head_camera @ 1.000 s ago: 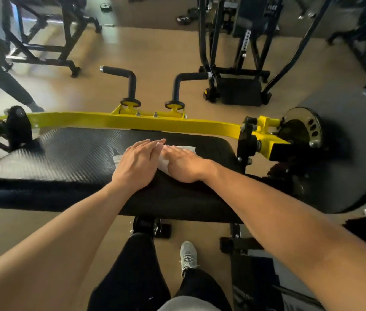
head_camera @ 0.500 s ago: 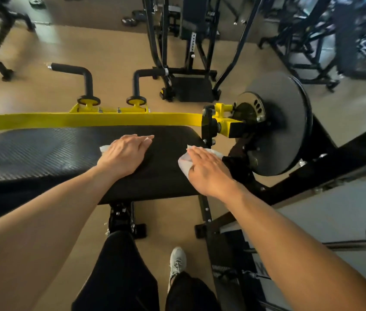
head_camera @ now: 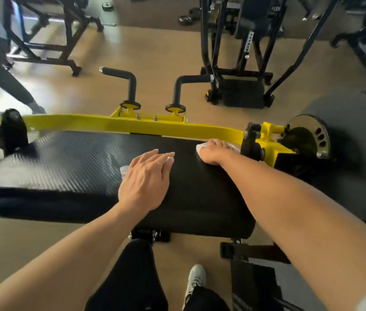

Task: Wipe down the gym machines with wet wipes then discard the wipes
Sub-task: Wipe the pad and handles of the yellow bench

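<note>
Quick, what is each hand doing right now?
Left hand: open, flat fingers pressing a wet wipe onto the black pad.
Right hand: open, pressing a second wipe near the yellow bar.

— Dim indoors, and daylight pours from upper left, glaring on the tan floor (head_camera: pixel 49 95)!
— Sheen streaks the black textured bench pad (head_camera: pixel 60 162). Edges bow wide-angle, and the corners smear with motion blur.

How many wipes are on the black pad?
2. One wipe peeks out under the left hand mid-pad; another wipe lies under the right hand near the yellow bar. Both are mostly hidden.
</note>
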